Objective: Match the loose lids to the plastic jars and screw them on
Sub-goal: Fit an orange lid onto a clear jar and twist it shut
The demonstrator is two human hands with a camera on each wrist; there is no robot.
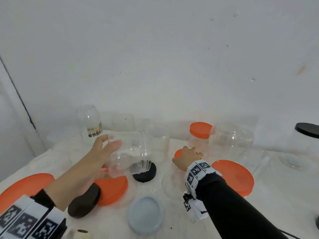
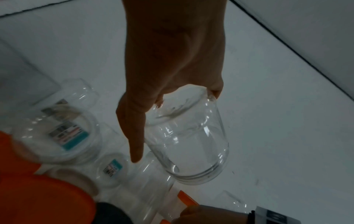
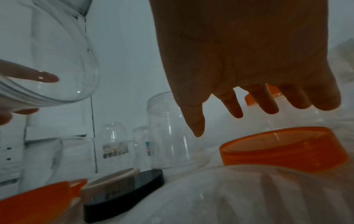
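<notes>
While hidden parts are listed first: the right hand [image 1: 187, 158] covers most of the small orange lid [image 1: 179, 153] in the head view; only the lid's left edge shows there.
Cut off: the far-left orange lid [image 1: 25, 186] and the black-lidded jar [image 1: 305, 144] at right run out of the head view.
Hard to make out: the clear jars along the wall [image 1: 124, 124] blur into the white background; the labels on the labelled jar [image 1: 89, 121] cannot be read.
Held jar [image 1: 128, 153]: clear plastic, empty, lidless, tipped on its side above the desk [image 1: 57, 152], threaded mouth toward the black lid [image 1: 145, 172] lying below it.
Left hand [image 1: 101, 156]: fingers [image 2: 134, 136] and thumb wrapped round the jar's closed base.
Right hand, wrist view: fingers [image 3: 233, 106] spread and drooping just above the small orange lid, which sits open side down; contact cannot be told.
Other lids on the desk: large orange lid [image 1: 234, 176] at right, orange lid [image 1: 112, 189] under the left forearm, second black lid [image 1: 84, 200], grey lid [image 1: 145, 214].
Capped jar [image 1: 200, 137]: orange lid on, standing behind the right hand.
</notes>
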